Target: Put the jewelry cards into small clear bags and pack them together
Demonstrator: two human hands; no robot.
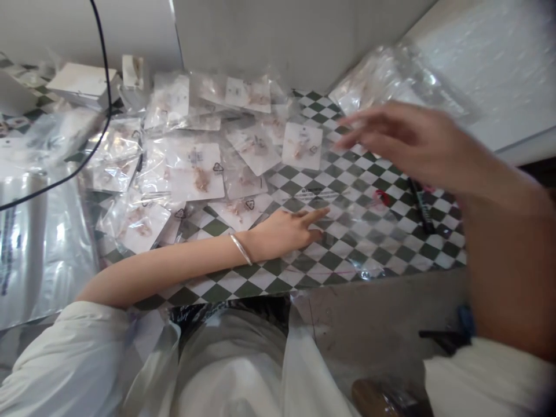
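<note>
My left hand [286, 234], with a silver bangle at its wrist, rests on the table with its index finger stretched out. The fingertip lies on a flat clear plastic bag [360, 217] that carries faint printed text. My right hand [403, 139] is raised over the bag's far right side, blurred at the edges, its fingers loosely extended and holding nothing I can see. Left of it lies a white card [303, 145] in a clear sleeve with a small pinkish item. Several similar bagged cards [197, 171] are heaped beyond my left arm.
A dark marker pen [421, 208] lies near my right forearm. More clear bags [382, 75] sit at the back right. Rolled plastic [26, 231] and a black cable [105, 75] are on the left. White boxes [82, 81] stand behind. The checkered table's front edge [260, 294] is close to my body.
</note>
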